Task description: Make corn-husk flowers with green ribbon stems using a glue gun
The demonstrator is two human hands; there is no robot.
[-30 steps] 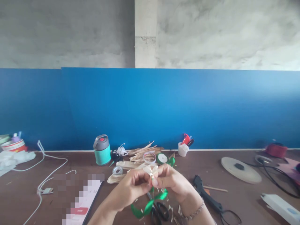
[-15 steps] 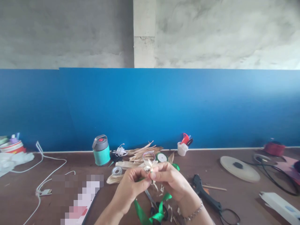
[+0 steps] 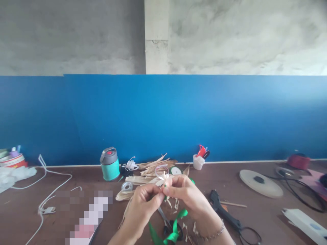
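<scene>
In the head view, a small pale flower of dry husk-like petals (image 3: pixel 166 177) is held upright just above the table. My right hand (image 3: pixel 187 195) pinches it near its base between thumb and index finger. My left hand (image 3: pixel 146 206) is closed at the same base, thumb and index finger meeting the right fingertips. A thin green strip (image 3: pixel 165 197) shows at the pinch, mostly hidden by fingers. Under the hands lie scissors (image 3: pixel 166 223) with a loose green ribbon (image 3: pixel 175 231) across them. Pale husk scraps (image 3: pixel 176 204) lie about.
Behind the hands are dry husks (image 3: pixel 155 167), a clear tape roll (image 3: pixel 127 186) and a green-edged spool (image 3: pixel 175 170). A turquoise jar (image 3: pixel 110 170) and white cup (image 3: pixel 198 162) stand farther back. A black glue gun (image 3: pixel 226 214) lies right, a white cable (image 3: pixel 42 200) left.
The flower has turned and its petals look narrower and more bunched. My left hand has shifted slightly right; a pale husk strip now shows beside its wrist.
</scene>
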